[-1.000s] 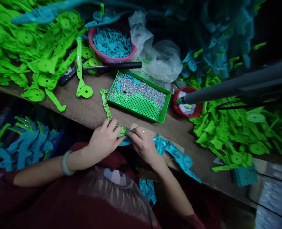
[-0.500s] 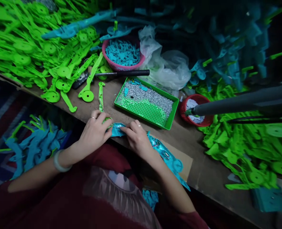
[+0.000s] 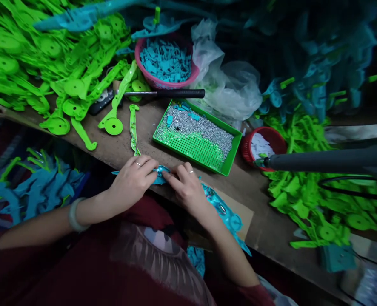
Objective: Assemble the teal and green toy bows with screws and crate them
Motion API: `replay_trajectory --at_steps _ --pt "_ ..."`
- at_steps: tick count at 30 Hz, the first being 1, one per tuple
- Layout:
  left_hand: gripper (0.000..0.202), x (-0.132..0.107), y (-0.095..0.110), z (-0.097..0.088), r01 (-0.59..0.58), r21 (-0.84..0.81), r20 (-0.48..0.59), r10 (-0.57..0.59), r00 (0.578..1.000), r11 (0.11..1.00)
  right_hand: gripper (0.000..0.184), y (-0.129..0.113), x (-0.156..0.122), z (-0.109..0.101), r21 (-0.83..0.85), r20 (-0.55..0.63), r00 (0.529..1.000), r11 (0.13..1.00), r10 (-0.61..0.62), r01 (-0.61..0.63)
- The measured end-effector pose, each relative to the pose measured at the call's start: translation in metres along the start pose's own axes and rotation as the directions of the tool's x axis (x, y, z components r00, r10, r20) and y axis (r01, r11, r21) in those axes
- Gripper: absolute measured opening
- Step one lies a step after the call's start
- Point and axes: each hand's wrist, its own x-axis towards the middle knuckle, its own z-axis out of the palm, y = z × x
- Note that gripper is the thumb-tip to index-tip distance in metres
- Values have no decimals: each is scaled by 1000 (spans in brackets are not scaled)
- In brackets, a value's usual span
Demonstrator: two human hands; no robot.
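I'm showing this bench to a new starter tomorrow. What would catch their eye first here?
Heaps of bright green plastic parts fill the back left of the bench, with more at the right. In the middle sits a green tray half covered in small silvery pieces, a pink basket of blue bits behind it. At the near edge, the left hand and right hand pinch a blue plastic part between them.

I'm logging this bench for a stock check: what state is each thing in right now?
left hand, gripping the blue part
right hand, gripping it too
green tray, partly covered with small silvery pieces
pink basket, full of blue pieces
hammer, lying flat on the bench
plastic bag, crumpled
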Motion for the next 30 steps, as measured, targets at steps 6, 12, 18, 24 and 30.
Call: replay_trajectory --at_steps 6,12,18,24,30 --pt "16 4 -7 -4 -154 54 109 147 983 987 32 1 -10 -5 -84 63 998 996 -16 22" --pt "18 3 -7 -3 -117 71 55 113 992 991 33 5 -17 -12 -114 69 997 992 -37 44" --pt "15 13 -8 -8 -194 82 106 185 977 978 32 12 -31 -15 3 33 997 997 73 -73" --pt "19 23 -4 -9 -301 160 205 267 942 940 26 13 -37 -12 -110 -7 1000 994 27 -27" --pt "26 28 3 -13 -358 230 366 260 893 905 19 6 -29 -16 -309 -44 994 947 -101 82"
